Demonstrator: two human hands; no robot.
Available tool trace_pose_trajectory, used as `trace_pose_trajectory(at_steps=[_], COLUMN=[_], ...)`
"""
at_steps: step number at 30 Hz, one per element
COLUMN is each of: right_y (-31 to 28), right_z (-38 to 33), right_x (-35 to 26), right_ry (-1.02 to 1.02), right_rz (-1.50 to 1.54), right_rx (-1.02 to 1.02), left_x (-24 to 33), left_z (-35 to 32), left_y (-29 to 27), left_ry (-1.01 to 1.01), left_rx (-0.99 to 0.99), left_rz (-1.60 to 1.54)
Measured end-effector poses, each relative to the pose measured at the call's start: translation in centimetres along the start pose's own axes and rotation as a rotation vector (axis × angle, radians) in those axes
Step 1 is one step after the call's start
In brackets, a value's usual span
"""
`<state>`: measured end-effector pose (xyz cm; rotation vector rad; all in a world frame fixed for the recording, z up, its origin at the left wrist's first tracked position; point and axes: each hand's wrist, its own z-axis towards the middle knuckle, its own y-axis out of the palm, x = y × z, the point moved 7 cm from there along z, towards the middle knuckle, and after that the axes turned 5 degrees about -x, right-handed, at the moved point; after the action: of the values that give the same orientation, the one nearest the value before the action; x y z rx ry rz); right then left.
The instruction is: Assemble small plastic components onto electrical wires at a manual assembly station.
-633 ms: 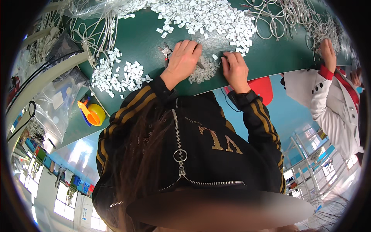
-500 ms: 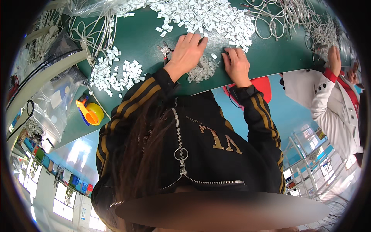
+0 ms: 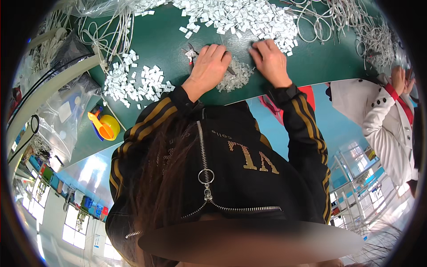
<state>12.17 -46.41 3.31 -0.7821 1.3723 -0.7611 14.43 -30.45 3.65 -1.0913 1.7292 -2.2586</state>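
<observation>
Two bare hands lie palm-down on the green bench (image 3: 169,44). Far left sits an orange-and-yellow tape dispenser (image 3: 103,126), then a heap of white tags (image 3: 133,82). Left hand (image 3: 209,66) covers small cutters (image 3: 192,55) — fingers flat, gripping nothing. Right hand (image 3: 270,62) presses the larger tag pile (image 3: 240,20), fingers spread — beside white cables (image 3: 338,22).

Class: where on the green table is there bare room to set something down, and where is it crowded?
Bare green table lies between the left tag pile and the left hand, and right of the right hand. The top edge is crowded with tags and cords.
</observation>
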Motion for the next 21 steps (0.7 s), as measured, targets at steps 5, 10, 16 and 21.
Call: trace_pose_trajectory(at_steps=[5,10,16,21], right_y=[-0.8,-0.5,0.9,8.3], right_z=[2.4,0.6,3.6,7.2], right_x=[0.8,-2.5,-12.2,-21.9], right_ry=[0.053,-0.026,-0.184,-0.575], right_rz=[-0.102,0.116,0.241,0.114], right_rx=[0.109,0.041,-0.167,-0.309], left_x=[-0.4,-3.4,-6.6,-8.3], left_z=[-0.3,-2.9,-11.1,-20.2], left_y=[-1.5,-4.8,-8.6,-11.2], left_ry=[-0.019,-0.226,-0.45,-0.666], left_rx=[0.111,0.256,0.411,0.579], left_rz=[-0.004,0.002,0.065,0.136])
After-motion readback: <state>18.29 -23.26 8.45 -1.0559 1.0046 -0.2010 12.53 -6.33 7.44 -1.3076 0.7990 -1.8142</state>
